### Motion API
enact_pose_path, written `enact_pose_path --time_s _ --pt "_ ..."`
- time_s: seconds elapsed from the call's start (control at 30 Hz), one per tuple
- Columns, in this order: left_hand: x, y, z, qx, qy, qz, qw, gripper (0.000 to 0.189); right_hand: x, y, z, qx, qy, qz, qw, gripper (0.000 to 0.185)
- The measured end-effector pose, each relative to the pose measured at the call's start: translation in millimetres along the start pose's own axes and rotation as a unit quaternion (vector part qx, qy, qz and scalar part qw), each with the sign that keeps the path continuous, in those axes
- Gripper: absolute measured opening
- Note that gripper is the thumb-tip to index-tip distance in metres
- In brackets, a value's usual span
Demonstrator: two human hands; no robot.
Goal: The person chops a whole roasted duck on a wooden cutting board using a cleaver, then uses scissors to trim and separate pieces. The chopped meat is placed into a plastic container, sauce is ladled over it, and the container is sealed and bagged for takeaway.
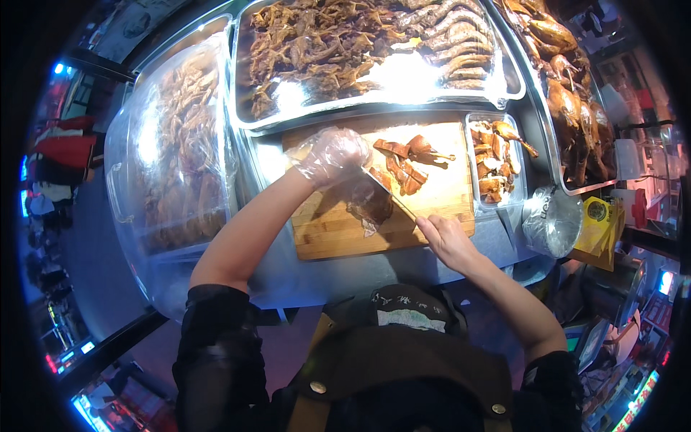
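Observation:
My left hand [337,156], in a clear plastic glove, is over the left part of a wooden cutting board [329,243]; what lies under its fingers is hidden. My bare right hand [445,237] grips the wooden handle of a knife or cleaver [402,205] at the board's right front. The tool points up and left towards the gloved hand; its blade is hard to make out. A dark piece of roasted poultry [371,205] lies below the left hand. Cut brown poultry pieces [405,170] and a drumstick [426,148] lie further right on the board.
A clear plastic box [496,202] of cut poultry stands right of the board. Behind is a metal tray [324,110] of browned meat. A plastic-covered tray [183,151] stands left, a tray of whole roasted birds [572,113] right. A plastic-lined bowl [553,221] sits near a yellow bag [599,229].

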State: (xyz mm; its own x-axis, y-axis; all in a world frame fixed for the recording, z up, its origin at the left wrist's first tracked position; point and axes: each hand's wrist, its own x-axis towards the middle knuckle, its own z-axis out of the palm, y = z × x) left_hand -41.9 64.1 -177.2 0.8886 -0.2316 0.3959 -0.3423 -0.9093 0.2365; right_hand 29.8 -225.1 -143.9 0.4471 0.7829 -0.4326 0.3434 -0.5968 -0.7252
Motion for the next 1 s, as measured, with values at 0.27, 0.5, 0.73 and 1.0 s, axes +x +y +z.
enact_pose_path --time_s 0.27,0.5,0.73,1.0 --pt "-3.5 -1.9 -8.0 0.078 -0.104 0.01 0.991 0.002 -12.6 -21.0 10.1 0.021 0.006 0.001 1.0 0.051" --pt "-29.7 -11.8 12.3 -0.056 -0.115 -0.062 0.99 0.012 -1.4 -21.5 7.9 -0.017 -0.04 0.018 0.999 0.052" --pt "-26.9 2.3 4.5 -0.117 -0.044 -0.058 0.99 0.011 -1.7 -8.2 23.8 -0.011 -0.024 0.035 0.999 0.054" --pt "14.3 17.5 -36.6 -0.116 0.023 -0.006 0.993 0.066 -40.7 16.5 10.3 0.009 0.047 -0.055 0.997 0.046"
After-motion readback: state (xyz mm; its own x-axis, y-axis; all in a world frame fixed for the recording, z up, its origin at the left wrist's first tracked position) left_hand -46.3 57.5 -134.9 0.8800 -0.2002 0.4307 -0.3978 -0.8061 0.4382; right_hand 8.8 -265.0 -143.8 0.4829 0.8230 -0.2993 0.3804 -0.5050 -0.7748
